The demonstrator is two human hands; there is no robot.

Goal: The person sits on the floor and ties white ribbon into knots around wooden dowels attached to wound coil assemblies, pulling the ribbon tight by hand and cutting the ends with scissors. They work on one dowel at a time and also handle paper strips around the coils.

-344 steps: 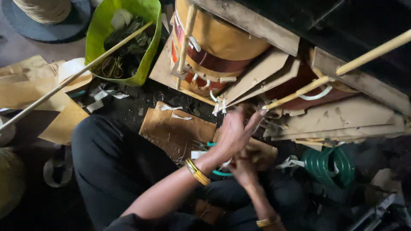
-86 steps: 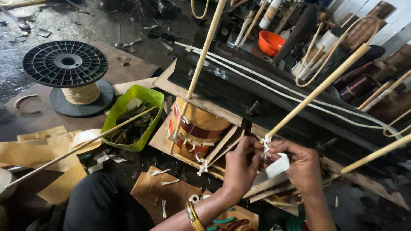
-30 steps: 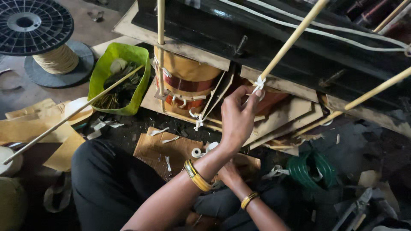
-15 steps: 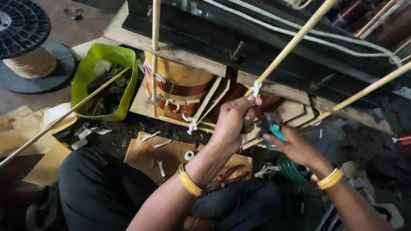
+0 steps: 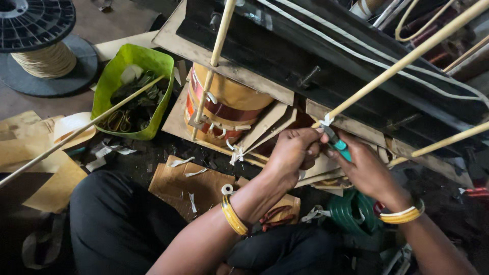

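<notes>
Right hand (image 5: 364, 165) pinching a teal-handled tool (image 5: 336, 143) at a white tie (image 5: 326, 121), left hand (image 5: 293, 153) curled beside it, green tub (image 5: 114, 84) and wire spool (image 5: 38, 51) well apart to the left

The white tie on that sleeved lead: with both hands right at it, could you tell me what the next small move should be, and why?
Probably close the teal-handled cutter on the loose end of the white tie. The right hand holds the cutter with its tip at the knot, and the left hand is closed beside it near the sleeved lead, seemingly steadying it. The blades' exact position is hard to see.
</notes>
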